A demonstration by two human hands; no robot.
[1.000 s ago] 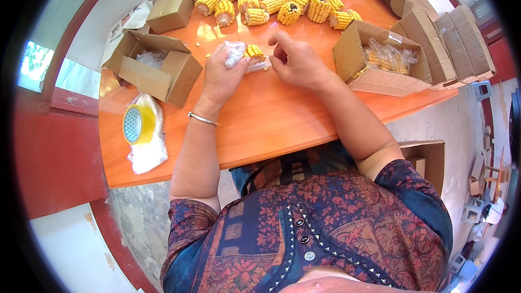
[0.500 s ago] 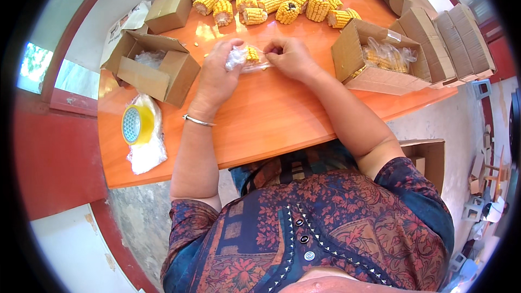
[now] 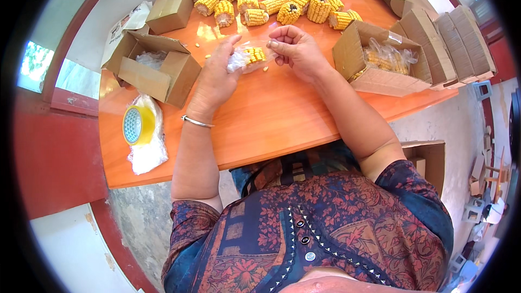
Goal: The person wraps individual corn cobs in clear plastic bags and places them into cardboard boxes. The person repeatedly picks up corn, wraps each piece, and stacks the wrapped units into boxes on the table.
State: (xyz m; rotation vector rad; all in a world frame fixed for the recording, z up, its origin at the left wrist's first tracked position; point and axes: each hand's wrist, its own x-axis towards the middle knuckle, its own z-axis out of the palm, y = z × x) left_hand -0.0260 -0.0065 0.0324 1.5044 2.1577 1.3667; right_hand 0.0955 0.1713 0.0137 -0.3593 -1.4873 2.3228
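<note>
A short piece of corn cob (image 3: pixel 254 55) lies inside a clear plastic bag (image 3: pixel 237 61) between my two hands, above the orange table. My left hand (image 3: pixel 218 70) is closed around the bunched end of the bag. At the bag's other end, my right hand (image 3: pixel 297 51) pinches the thin plastic edge between thumb and finger, its other fingers curled. A loose yellow kernel (image 3: pixel 265 69) rests on the table just below the bag.
Several cut corn cobs (image 3: pixel 256 17) spread over the table's far side. An open carton (image 3: pixel 380 62) with bagged corn stands right; another carton (image 3: pixel 157 70) holding plastic bags stands left. Yellow tape (image 3: pixel 139 125) lies on white plastic bags (image 3: pixel 147 157) near the left edge.
The bag has come up slightly and its corn shows more fully. My right hand has moved a little right and away from me, fingers raised. A kernel now shows below the bag.
</note>
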